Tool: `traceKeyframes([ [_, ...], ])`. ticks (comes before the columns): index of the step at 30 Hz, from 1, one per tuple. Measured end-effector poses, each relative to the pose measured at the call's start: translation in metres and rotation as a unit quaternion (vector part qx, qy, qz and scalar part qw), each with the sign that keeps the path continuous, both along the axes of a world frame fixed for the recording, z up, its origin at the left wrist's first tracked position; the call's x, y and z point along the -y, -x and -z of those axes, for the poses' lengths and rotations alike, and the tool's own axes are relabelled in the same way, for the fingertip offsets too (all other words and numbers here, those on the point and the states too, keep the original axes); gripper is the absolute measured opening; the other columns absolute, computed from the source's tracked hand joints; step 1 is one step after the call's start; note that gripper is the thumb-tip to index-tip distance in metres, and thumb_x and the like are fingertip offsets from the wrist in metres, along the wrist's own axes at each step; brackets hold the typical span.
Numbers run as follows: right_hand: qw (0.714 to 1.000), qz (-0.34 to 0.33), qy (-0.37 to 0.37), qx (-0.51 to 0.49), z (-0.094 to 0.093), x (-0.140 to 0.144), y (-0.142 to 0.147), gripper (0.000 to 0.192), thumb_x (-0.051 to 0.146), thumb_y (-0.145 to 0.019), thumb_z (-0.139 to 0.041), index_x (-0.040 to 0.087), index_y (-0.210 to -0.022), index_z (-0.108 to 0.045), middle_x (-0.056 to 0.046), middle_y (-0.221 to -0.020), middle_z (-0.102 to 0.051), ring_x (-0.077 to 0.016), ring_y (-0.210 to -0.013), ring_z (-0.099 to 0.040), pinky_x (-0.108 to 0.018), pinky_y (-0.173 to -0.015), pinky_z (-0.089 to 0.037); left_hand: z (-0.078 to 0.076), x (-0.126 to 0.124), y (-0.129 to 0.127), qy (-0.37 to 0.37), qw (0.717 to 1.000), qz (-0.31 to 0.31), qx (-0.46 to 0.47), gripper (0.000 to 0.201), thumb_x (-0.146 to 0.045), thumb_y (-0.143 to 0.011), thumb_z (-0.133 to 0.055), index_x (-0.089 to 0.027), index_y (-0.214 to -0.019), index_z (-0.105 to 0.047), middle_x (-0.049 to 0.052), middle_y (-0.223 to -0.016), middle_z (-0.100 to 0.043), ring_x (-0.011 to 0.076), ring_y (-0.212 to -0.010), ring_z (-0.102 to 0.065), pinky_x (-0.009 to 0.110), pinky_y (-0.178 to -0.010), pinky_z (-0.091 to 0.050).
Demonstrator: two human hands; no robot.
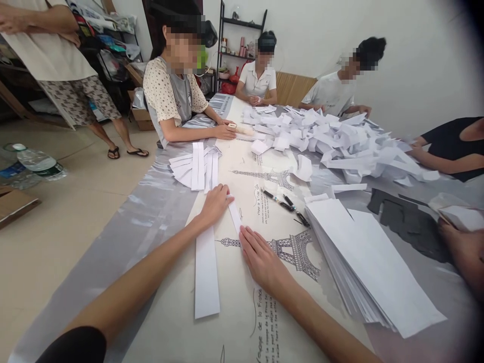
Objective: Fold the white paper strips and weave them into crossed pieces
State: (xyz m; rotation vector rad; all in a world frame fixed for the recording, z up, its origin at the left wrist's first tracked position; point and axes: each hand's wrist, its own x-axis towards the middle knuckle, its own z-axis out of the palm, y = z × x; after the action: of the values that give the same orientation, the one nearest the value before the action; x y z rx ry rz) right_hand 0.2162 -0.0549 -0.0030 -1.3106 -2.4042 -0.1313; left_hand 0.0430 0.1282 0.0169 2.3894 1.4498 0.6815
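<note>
While both hands press flat, I see the paper strip (206, 267) on the bench (159, 212), long axis near-to-far. Left hand (215, 204) pins its far end; right hand (262, 259) sits just right. Neither grip clenched, no grasp; left is nearer.

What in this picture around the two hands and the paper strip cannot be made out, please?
- Head view: the part of the folded paper strip under the left hand and right hand is hidden by them.
- The lower sheets of the paper stack are hidden by the top sheet.
- The print on the tablecloth is too small and cut off by the bottom edge.
- The pens show no readable markings.
</note>
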Motion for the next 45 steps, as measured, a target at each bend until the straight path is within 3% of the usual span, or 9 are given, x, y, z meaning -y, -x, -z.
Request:
traceKeyframes([
  [5, 1.000, 0.001, 0.003, -0.011, 0.000, 0.001, 0.001, 0.060, 0.009, -0.106, -0.036, 0.011, -0.164, -0.021, -0.020, -0.160, -0.041, -0.0307, -0.152, -0.035, -0.053, -0.119, -0.045, -0.004, 0.001, -0.008, -0.031, 0.998, -0.001, -0.051, 0.005, -0.018, -0.102, -0.050, -0.018, -0.100, -0.054, 0.011, -0.105, -0.062, 0.0299, -0.100, -0.061, 0.043, -0.088, -0.045],
  [8, 1.000, 0.003, 0.015, -0.011, -0.002, 0.001, 0.001, 0.060, 0.011, -0.106, -0.036, 0.010, -0.164, -0.018, -0.020, -0.161, -0.041, -0.0309, -0.152, -0.035, -0.053, -0.119, -0.044, -0.008, 0.015, -0.016, -0.062, 0.995, 0.021, -0.071, 0.017, -0.009, -0.102, -0.041, -0.015, -0.107, -0.056, 0.018, -0.118, -0.060, 0.0340, -0.114, -0.057, 0.050, -0.097, -0.043],
  [10, 1.000, 0.005, 0.025, -0.017, -0.003, 0.001, 0.001, 0.060, 0.013, -0.107, -0.035, 0.012, -0.164, -0.018, -0.020, -0.161, -0.041, -0.0305, -0.151, -0.036, -0.053, -0.119, -0.044, -0.008, 0.028, -0.017, -0.073, 0.992, 0.068, -0.083, 0.021, -0.007, -0.102, -0.040, -0.015, -0.105, -0.059, 0.018, -0.120, -0.061, 0.0338, -0.115, -0.058, 0.050, -0.098, -0.044],
  [13, 0.998, 0.008, 0.042, -0.036, -0.004, -0.001, -0.002, 0.059, 0.014, -0.107, -0.035, 0.014, -0.164, -0.020, -0.018, -0.161, -0.043, -0.0300, -0.151, -0.038, -0.053, -0.119, -0.045, -0.006, 0.043, -0.007, -0.065, 0.979, 0.166, -0.094, 0.019, -0.016, -0.104, -0.047, -0.019, -0.093, -0.063, 0.010, -0.108, -0.068, 0.0263, -0.105, -0.065, 0.039, -0.090, -0.053],
  [18, 0.994, -0.001, 0.076, -0.083, -0.008, -0.005, -0.009, 0.060, 0.018, -0.107, -0.038, 0.020, -0.165, -0.020, -0.014, -0.158, -0.047, -0.0280, -0.148, -0.043, -0.053, -0.118, -0.046, 0.004, 0.046, 0.027, -0.099, 0.955, 0.276, -0.038, 0.028, -0.032, -0.111, -0.039, -0.023, -0.116, -0.065, 0.005, -0.135, -0.065, 0.0200, -0.137, -0.054, 0.031, -0.105, -0.052],
  [23, 0.991, -0.001, 0.085, -0.105, -0.007, -0.006, -0.012, 0.059, 0.019, -0.106, -0.041, 0.022, -0.163, -0.025, -0.012, -0.158, -0.048, -0.0271, -0.147, -0.043, -0.052, -0.119, -0.045, 0.005, 0.059, 0.030, -0.141, 0.955, 0.256, -0.057, 0.032, -0.030, -0.112, -0.031, -0.017, -0.123, -0.059, 0.011, -0.133, -0.065, 0.0229, -0.138, -0.054, 0.038, -0.106, -0.054],
  [31, 0.993, -0.035, 0.088, -0.077, -0.017, -0.009, -0.023, 0.057, 0.023, -0.106, -0.046, 0.023, -0.161, -0.032, -0.010, -0.158, -0.049, -0.0254, -0.147, -0.044, -0.050, -0.118, -0.046, -0.005, 0.070, 0.025, -0.182, 0.942, 0.254, -0.119, 0.032, -0.036, -0.111, -0.037, -0.015, -0.119, -0.060, 0.015, -0.129, -0.067, 0.0283, -0.132, -0.056, 0.049, -0.112, -0.041],
  [39, 0.996, -0.027, 0.081, -0.016, -0.021, -0.001, -0.020, 0.061, 0.026, -0.107, -0.046, 0.020, -0.164, -0.023, -0.012, -0.161, -0.044, -0.0282, -0.150, -0.039, -0.053, -0.119, -0.044, -0.003, 0.068, 0.028, -0.162, 0.941, 0.276, -0.110, 0.027, -0.031, -0.111, -0.039, -0.020, -0.117, -0.063, 0.011, -0.131, -0.066, 0.0270, -0.138, -0.049, 0.047, -0.113, -0.037],
  [45, 0.998, 0.014, 0.051, 0.044, -0.017, 0.008, -0.007, 0.056, 0.019, -0.108, -0.038, 0.014, -0.162, -0.025, -0.016, -0.160, -0.045, -0.0321, -0.150, -0.039, -0.057, -0.120, -0.040, -0.009, 0.070, 0.025, -0.159, 0.945, 0.251, -0.136, 0.031, -0.033, -0.110, -0.040, -0.014, -0.126, -0.058, 0.018, -0.136, -0.061, 0.0281, -0.130, -0.056, 0.045, -0.108, -0.042],
])
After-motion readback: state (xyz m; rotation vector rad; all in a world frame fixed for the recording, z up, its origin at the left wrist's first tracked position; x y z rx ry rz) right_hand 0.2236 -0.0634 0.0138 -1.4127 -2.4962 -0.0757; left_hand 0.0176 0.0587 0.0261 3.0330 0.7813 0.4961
